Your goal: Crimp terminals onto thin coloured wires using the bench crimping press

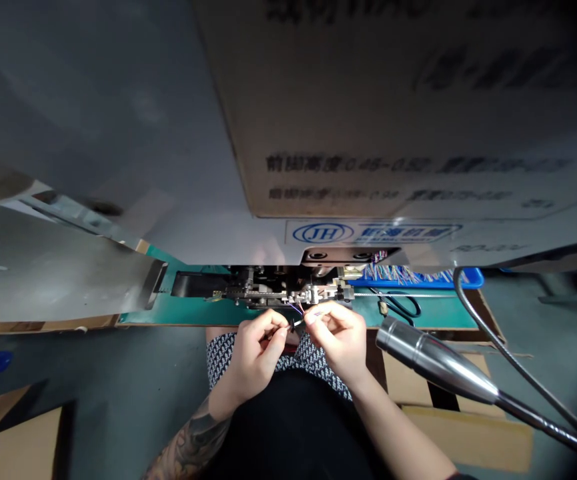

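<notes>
A thin multicoloured wire bundle [296, 309] is pinched by left hand [261, 347] and right hand [339, 337]; ends could be bent if silvery metal mechanism [313, 294] is bumped.

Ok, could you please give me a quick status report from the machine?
Left hand pinching a small dark piece. Right hand pinching thin wires, just before the machine. Metal lamp off to the right, clear of both hands.
</notes>
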{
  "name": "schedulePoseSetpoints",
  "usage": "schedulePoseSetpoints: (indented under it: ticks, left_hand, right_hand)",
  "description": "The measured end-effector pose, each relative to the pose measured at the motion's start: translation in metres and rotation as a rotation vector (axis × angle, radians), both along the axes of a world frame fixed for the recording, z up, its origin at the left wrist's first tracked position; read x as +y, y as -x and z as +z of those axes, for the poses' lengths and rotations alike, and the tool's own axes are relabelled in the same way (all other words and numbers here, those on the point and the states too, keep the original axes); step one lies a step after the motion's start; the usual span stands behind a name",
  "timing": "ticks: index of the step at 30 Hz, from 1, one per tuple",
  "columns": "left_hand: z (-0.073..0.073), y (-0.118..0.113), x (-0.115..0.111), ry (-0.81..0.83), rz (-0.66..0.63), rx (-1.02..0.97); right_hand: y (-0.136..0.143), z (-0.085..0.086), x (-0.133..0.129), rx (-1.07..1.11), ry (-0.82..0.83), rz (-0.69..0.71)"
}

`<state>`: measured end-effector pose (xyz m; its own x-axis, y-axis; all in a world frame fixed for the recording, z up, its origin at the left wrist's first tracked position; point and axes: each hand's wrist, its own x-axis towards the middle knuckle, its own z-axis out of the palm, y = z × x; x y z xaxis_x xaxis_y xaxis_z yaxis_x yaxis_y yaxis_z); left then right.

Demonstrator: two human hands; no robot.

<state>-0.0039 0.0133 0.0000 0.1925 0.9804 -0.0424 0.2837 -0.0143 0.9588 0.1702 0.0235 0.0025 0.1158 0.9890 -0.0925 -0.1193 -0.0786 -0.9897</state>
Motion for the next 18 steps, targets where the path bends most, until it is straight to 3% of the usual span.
schedulePoseSetpoints:
  ticks: [9, 18]
  left_hand:
    - [-0.007, -0.011, -0.001, -0.266, 0.109, 0.109]
    - [-0.010, -0.016, -0.001, -0.413, 0.216, 0.235]
  right_hand:
    - [0.011, -0.001, 0.001, 0.009, -0.024, -0.158]
    - [0.014, -0.022, 0.006, -0.082, -0.139, -0.244]
